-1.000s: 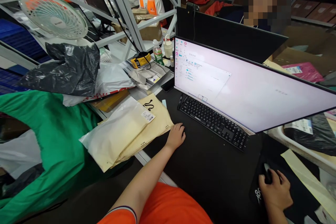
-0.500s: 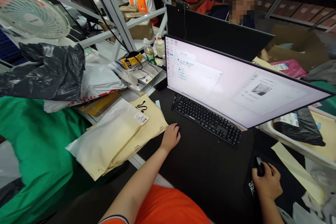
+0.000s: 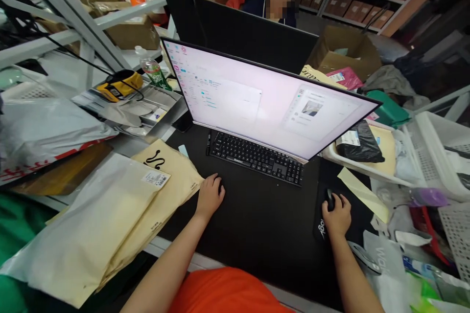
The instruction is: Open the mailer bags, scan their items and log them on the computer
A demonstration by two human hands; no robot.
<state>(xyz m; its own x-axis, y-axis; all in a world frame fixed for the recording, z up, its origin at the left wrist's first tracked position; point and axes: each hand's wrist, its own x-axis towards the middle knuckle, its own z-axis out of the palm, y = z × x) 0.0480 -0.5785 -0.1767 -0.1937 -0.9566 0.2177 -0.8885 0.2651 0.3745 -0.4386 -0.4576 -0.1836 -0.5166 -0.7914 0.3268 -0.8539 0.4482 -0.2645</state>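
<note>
My left hand (image 3: 210, 194) rests on the black desk (image 3: 257, 225), fingers curled loosely, just right of a stack of cream mailer bags (image 3: 121, 210) and below the black keyboard (image 3: 257, 158). It holds nothing that I can see. My right hand (image 3: 336, 215) is closed over a black mouse (image 3: 330, 200) on a dark mouse pad (image 3: 321, 227). A wide monitor (image 3: 264, 102) with a pale window open stands behind the keyboard.
White baskets (image 3: 436, 156) with parcels stand on the right. A metal tray (image 3: 147, 107), a yellow scanner (image 3: 119, 85) and a bottle (image 3: 152, 69) sit at the left. Two other people are behind a second monitor (image 3: 235, 34).
My view has swung to the right, so the fan and black bag have left the picture. A picture panel has appeared on the screen's right side. Both hands have kept their places.
</note>
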